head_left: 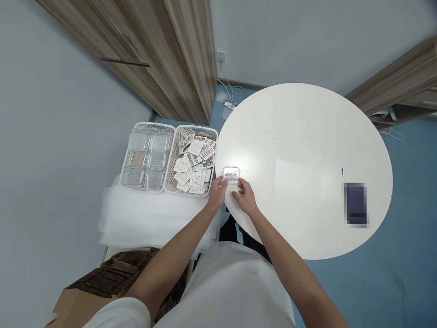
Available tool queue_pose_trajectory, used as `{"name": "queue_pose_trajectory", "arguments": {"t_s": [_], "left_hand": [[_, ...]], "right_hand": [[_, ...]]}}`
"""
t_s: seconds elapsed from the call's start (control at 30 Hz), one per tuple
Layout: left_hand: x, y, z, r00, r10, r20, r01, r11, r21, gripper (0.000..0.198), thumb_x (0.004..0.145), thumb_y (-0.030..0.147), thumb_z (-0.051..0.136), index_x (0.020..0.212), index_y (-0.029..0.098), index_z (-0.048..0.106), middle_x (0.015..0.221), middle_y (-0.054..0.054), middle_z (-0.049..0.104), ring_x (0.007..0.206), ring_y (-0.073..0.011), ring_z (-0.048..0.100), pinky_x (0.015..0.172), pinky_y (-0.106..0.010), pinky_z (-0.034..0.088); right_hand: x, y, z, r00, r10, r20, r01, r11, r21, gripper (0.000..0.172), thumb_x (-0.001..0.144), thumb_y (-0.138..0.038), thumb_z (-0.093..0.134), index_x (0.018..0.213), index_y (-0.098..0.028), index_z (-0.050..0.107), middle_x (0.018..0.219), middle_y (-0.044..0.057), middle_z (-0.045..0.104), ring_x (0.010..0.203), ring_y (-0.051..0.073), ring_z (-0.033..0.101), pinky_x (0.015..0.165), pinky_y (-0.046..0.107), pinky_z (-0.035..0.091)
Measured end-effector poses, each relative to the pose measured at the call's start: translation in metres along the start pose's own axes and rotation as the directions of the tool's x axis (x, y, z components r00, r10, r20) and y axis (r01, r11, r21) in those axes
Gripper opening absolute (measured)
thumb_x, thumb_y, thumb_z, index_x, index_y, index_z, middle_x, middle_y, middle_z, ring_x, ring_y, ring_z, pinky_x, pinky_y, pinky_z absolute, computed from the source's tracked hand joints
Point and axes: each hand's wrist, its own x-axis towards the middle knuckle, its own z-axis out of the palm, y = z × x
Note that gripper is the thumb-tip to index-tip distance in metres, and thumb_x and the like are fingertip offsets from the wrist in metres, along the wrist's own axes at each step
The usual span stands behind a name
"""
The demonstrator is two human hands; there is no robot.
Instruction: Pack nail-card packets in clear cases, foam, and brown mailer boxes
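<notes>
A small clear plastic box point(231, 169) with rows of small reddish-pink pieces inside is at the left edge of the white round table point(307, 136). My left hand point(217, 192) grips its lower left corner, with the thumb along the near edge. On the other side, my right hand point(246, 197) has its fingertips against or very close to the box's right edge. The right thumb is stretched out, apart from the box. I cannot make out what the reddish pieces are.
Left of the table, a white basket point(166, 182) holds several small printed cards and clear packs with coloured pieces. Beside it, another basket point(122, 175) contains clear plastic boxes point(157, 160). White sheeting point(157, 218) lies below them. A blurred dark object point(356, 203) rests on the table's right side.
</notes>
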Motion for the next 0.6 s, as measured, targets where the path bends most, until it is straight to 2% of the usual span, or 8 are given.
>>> {"name": "queue_pose_trajectory", "arguments": {"t_s": [0.17,0.3,0.43,0.6], "left_hand": [[-0.002,0.002,0.006,1.000,-0.006,-0.012,0.005,1.000,-0.016,0.053,0.083,0.051,0.039,0.125,0.019,0.040,0.130,-0.009,0.042,0.115,-0.0219,0.043,0.088,-0.029,0.040],[-0.010,0.007,0.020,0.999,0.027,0.032,-0.025,0.998,-0.061,0.051,0.082,0.049,0.043,0.121,0.018,0.045,0.127,-0.010,0.046,0.113,-0.0225,0.046,0.090,-0.032,0.039],[-0.030,0.013,0.045,0.993,0.100,0.066,-0.098,0.995,-0.030,0.048,0.082,0.048,0.043,0.119,0.019,0.048,0.124,-0.009,0.049,0.111,-0.0215,0.048,0.091,-0.032,0.039],[-0.062,0.012,0.088,0.974,0.174,0.147,-0.176,0.984,-0.005,0.043,0.080,0.046,0.045,0.112,0.018,0.054,0.119,-0.009,0.054,0.108,-0.0204,0.050,0.090,-0.032,0.040]], "right_hand": [[-0.004,-0.002,-0.005,0.999,0.035,0.033,-0.035,0.999,0.012,0.061,0.070,-0.032,0.057,0.126,-0.027,0.034,0.129,0.006,0.039,0.111,0.020,0.046,0.092,0.039,0.041],[-0.018,0.003,-0.021,0.999,0.015,-0.039,-0.016,1.000,-0.012,0.061,0.070,-0.031,0.058,0.126,-0.026,0.035,0.128,0.006,0.040,0.110,0.021,0.047,0.094,0.040,0.040],[-0.045,0.016,-0.048,0.995,-0.018,-0.099,0.015,0.999,-0.035,0.060,0.069,-0.029,0.058,0.124,-0.025,0.036,0.128,0.007,0.040,0.108,0.021,0.049,0.093,0.039,0.041],[-0.086,0.039,-0.094,0.987,-0.040,-0.158,0.033,0.999,-0.042,0.055,0.070,-0.026,0.056,0.122,-0.024,0.040,0.128,0.008,0.040,0.108,0.020,0.050,0.094,0.038,0.041]]}}
